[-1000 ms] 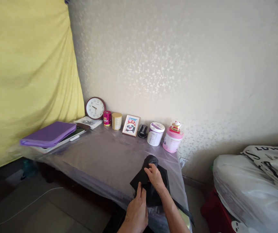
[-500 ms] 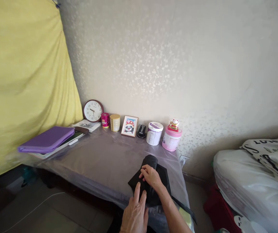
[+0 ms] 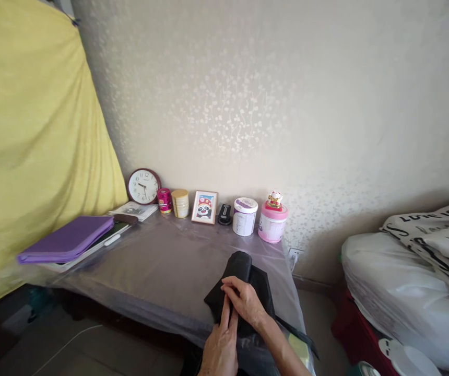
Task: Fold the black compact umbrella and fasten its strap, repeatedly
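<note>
A piece of black cloth (image 3: 260, 282), folded over itself with a rounded roll at its far end, lies on the table's near right part. A dark strap runs from it over the right edge. My left hand (image 3: 221, 342) rests on the near side of the cloth, its fingers stretched out and pointing away from me. Just beyond, my right hand (image 3: 246, 303) reaches across from the right with its fingertips drawn together on the cloth, close by the left fingertips. What lies under the right fingers is mostly hidden.
Along the wall stand a clock (image 3: 144, 186), a pink can (image 3: 164, 201), a yellow-lidded container (image 3: 180, 203), a panda picture (image 3: 204, 207), a white tub (image 3: 245, 216) and a pink-lidded tub (image 3: 272, 223) bearing a cat figurine (image 3: 274, 200). A purple folder (image 3: 68, 239) lies left. Plastic covers the table (image 3: 157, 261).
My left fingers have come closer together and up to my right hand's fingertips. The right hand has shifted slightly nearer to me. The view has turned a little.
</note>
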`<action>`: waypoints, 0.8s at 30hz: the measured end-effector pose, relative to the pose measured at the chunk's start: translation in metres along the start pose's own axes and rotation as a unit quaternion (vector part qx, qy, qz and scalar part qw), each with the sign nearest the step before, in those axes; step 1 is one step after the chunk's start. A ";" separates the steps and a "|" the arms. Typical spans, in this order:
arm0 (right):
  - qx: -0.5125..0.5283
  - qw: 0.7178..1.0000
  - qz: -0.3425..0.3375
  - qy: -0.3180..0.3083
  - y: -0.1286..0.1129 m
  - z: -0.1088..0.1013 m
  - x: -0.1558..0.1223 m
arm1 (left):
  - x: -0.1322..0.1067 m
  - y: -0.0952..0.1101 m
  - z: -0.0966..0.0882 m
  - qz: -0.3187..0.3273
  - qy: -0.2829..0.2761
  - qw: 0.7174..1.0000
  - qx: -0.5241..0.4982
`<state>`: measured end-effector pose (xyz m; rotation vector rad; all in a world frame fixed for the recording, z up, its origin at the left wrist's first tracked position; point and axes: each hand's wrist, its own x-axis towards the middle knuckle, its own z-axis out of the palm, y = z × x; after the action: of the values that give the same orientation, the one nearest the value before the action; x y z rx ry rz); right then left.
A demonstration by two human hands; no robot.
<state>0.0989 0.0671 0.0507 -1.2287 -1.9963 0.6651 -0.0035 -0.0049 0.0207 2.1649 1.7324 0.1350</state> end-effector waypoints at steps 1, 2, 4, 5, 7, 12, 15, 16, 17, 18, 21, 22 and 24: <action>-0.001 1.000 -0.026 0.016 0.001 -0.001 -0.006 | 0.000 0.000 -0.001 0.000 -0.005 1.000 -0.006; -0.007 0.998 -0.051 0.029 0.003 -0.001 -0.012 | 0.001 -0.001 -0.001 0.001 -0.008 1.000 -0.013; -0.031 0.994 -0.099 0.035 0.010 -0.002 -0.019 | 0.002 -0.001 -0.002 -0.001 -0.006 1.000 -0.029; -0.046 0.991 -0.120 0.033 0.015 -0.002 -0.019 | 0.003 -0.002 -0.001 -0.003 -0.004 0.999 -0.037; -0.077 0.986 -0.146 0.029 0.024 -0.001 -0.016 | 0.004 -0.002 0.001 -0.006 0.002 0.999 -0.052; -0.139 0.981 -0.131 0.015 0.043 0.003 0.013 | 0.005 -0.003 0.007 -0.009 0.001 0.997 -0.072; -0.156 0.980 -0.122 0.009 0.054 0.004 0.034 | 0.005 -0.003 0.007 -0.023 0.000 0.997 -0.068; -0.160 0.980 -0.118 0.009 0.057 0.004 0.040 | 0.005 -0.002 0.007 -0.030 -0.002 0.997 -0.067; -0.164 0.980 -0.113 0.010 0.060 0.004 0.046 | 0.005 -0.002 0.006 -0.037 -0.008 0.997 -0.066; -0.168 0.980 -0.106 0.011 0.063 0.004 0.052 | 0.006 -0.002 0.006 -0.045 -0.016 0.997 -0.066; -0.176 0.981 -0.077 0.020 0.070 0.002 0.067 | 0.006 -0.002 0.004 -0.054 -0.032 0.996 -0.063; -0.177 0.982 -0.066 0.021 0.072 0.001 0.071 | 0.006 -0.002 0.004 -0.054 -0.032 0.996 -0.060; -0.173 0.984 -0.038 0.026 0.075 0.001 0.078 | 0.005 -0.001 0.002 -0.053 -0.025 0.997 -0.053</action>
<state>0.1150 0.1694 0.0187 -1.3431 -2.1631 0.2502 -0.0027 0.0001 0.0181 1.9798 1.7653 0.1403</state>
